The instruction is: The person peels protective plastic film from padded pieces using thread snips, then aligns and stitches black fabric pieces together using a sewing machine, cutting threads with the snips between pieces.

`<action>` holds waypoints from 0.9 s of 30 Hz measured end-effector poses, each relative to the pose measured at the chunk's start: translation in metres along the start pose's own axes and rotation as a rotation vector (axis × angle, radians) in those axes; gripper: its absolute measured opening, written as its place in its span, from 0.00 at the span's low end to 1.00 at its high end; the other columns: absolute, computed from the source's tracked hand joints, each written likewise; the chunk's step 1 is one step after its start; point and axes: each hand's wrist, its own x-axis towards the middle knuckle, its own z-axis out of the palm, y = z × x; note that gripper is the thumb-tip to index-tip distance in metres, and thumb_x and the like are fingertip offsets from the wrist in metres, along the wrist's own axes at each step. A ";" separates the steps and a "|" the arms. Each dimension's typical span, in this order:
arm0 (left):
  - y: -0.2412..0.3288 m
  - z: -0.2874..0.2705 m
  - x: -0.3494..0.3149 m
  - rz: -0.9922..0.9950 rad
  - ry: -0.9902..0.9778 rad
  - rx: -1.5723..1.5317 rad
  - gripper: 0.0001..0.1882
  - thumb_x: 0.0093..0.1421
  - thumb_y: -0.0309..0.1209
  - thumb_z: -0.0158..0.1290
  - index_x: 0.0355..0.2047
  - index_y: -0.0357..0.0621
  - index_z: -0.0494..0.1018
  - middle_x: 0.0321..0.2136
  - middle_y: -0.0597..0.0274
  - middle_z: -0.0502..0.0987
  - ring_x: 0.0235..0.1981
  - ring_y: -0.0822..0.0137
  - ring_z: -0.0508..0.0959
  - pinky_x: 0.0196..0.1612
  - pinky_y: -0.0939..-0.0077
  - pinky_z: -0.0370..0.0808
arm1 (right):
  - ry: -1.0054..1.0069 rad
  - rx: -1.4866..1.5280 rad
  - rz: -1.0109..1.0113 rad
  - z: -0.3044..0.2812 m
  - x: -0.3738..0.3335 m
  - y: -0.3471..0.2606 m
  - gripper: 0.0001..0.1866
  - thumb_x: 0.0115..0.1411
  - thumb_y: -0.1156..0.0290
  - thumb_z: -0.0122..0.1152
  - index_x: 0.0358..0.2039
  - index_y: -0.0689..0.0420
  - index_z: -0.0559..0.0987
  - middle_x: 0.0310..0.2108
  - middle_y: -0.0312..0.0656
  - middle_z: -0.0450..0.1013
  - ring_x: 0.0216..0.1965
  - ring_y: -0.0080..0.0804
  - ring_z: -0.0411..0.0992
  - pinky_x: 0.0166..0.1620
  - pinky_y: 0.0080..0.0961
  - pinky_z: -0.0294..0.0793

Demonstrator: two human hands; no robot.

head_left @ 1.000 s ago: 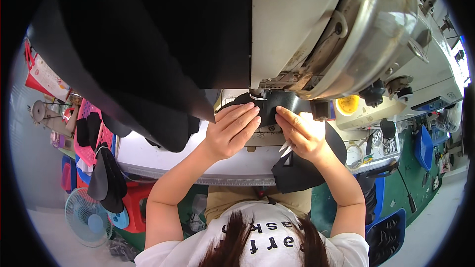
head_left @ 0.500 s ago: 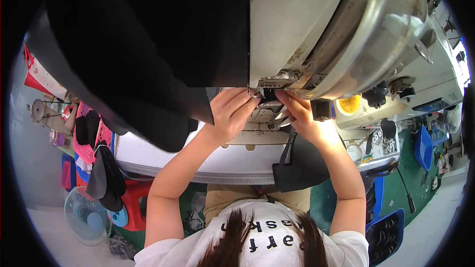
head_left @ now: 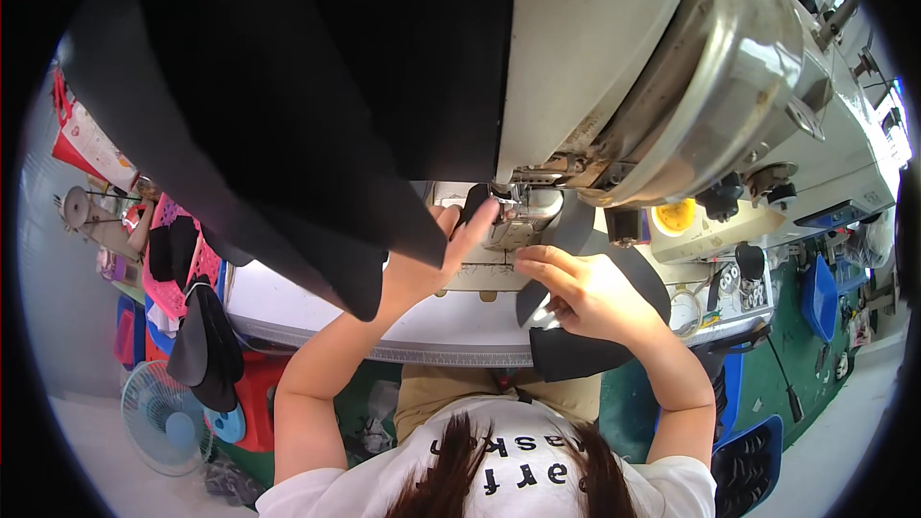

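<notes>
A sewing machine fills the upper right, its presser foot above the needle plate. Just left of that foot, my left hand grips a small black fabric piece between thumb and stretched forefinger. Its other fingers are partly hidden behind large black fabric panels that hang across the upper left. My right hand is closed in front of the needle plate, thumb and forefinger pinched. Silver thread snips show in its palm. Black fabric lies under that hand and drapes over the table's front edge.
A pink basket with black pieces stands left, above a red stool and a fan. Bobbins and a yellow round container sit right. Blue crates stand on the green floor.
My right hand has drawn back from the presser foot toward me. My left hand has shifted slightly, and the black piece now shows left of the foot. The hanging panels reach further right.
</notes>
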 end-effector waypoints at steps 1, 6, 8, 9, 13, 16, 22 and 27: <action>-0.002 -0.002 -0.003 0.025 -0.056 0.002 0.23 0.41 0.18 0.54 0.42 0.35 0.76 0.27 0.58 0.75 0.25 0.61 0.75 0.29 0.68 0.72 | -0.015 -0.089 0.005 0.002 0.001 0.000 0.26 0.40 0.82 0.64 0.44 0.61 0.75 0.45 0.43 0.72 0.31 0.38 0.76 0.31 0.29 0.77; -0.013 -0.010 -0.002 0.054 -0.118 -0.194 0.22 0.42 0.20 0.55 0.42 0.34 0.76 0.28 0.54 0.75 0.31 0.55 0.78 0.38 0.63 0.76 | 0.033 -0.277 0.013 0.004 0.002 0.007 0.15 0.43 0.79 0.64 0.35 0.60 0.75 0.31 0.41 0.68 0.29 0.40 0.73 0.30 0.32 0.75; -0.021 -0.021 0.002 0.000 -0.159 -0.362 0.19 0.44 0.20 0.57 0.41 0.36 0.77 0.27 0.53 0.74 0.33 0.52 0.77 0.42 0.60 0.76 | 0.148 -0.183 0.027 -0.002 0.001 0.010 0.15 0.42 0.82 0.64 0.32 0.59 0.74 0.29 0.41 0.68 0.26 0.40 0.72 0.28 0.32 0.73; -0.025 -0.027 0.004 -0.047 -0.196 -0.426 0.18 0.45 0.20 0.58 0.40 0.38 0.77 0.28 0.53 0.75 0.33 0.53 0.77 0.43 0.61 0.76 | 0.164 -0.171 0.063 -0.005 0.002 0.010 0.16 0.44 0.84 0.63 0.36 0.58 0.75 0.30 0.41 0.68 0.26 0.40 0.73 0.28 0.32 0.73; -0.034 -0.051 0.023 -0.215 -0.270 -0.625 0.09 0.51 0.24 0.61 0.34 0.44 0.79 0.27 0.58 0.75 0.38 0.58 0.75 0.42 0.67 0.73 | 0.235 -0.150 0.146 -0.013 0.014 0.013 0.18 0.50 0.85 0.58 0.42 0.54 0.76 0.33 0.40 0.72 0.29 0.36 0.77 0.32 0.28 0.76; -0.034 -0.057 0.044 -0.290 -0.322 -0.834 0.05 0.54 0.31 0.62 0.29 0.44 0.79 0.25 0.60 0.75 0.32 0.61 0.75 0.39 0.68 0.71 | 0.256 -0.137 0.138 -0.015 0.025 0.015 0.16 0.52 0.85 0.59 0.41 0.55 0.76 0.34 0.40 0.75 0.32 0.32 0.78 0.34 0.28 0.76; -0.019 -0.029 0.077 -0.764 -0.640 -0.976 0.17 0.55 0.39 0.63 0.40 0.43 0.78 0.35 0.63 0.80 0.40 0.65 0.77 0.45 0.73 0.72 | 0.213 -0.106 0.220 -0.011 0.032 0.022 0.18 0.46 0.72 0.69 0.40 0.56 0.80 0.42 0.43 0.76 0.38 0.42 0.76 0.35 0.32 0.76; -0.020 -0.023 0.073 -0.741 -0.605 -0.878 0.21 0.54 0.39 0.64 0.44 0.40 0.75 0.40 0.61 0.79 0.42 0.66 0.77 0.48 0.70 0.73 | 0.454 -0.443 -0.188 0.006 0.011 0.025 0.30 0.43 0.58 0.72 0.46 0.59 0.79 0.42 0.44 0.74 0.37 0.38 0.73 0.35 0.32 0.74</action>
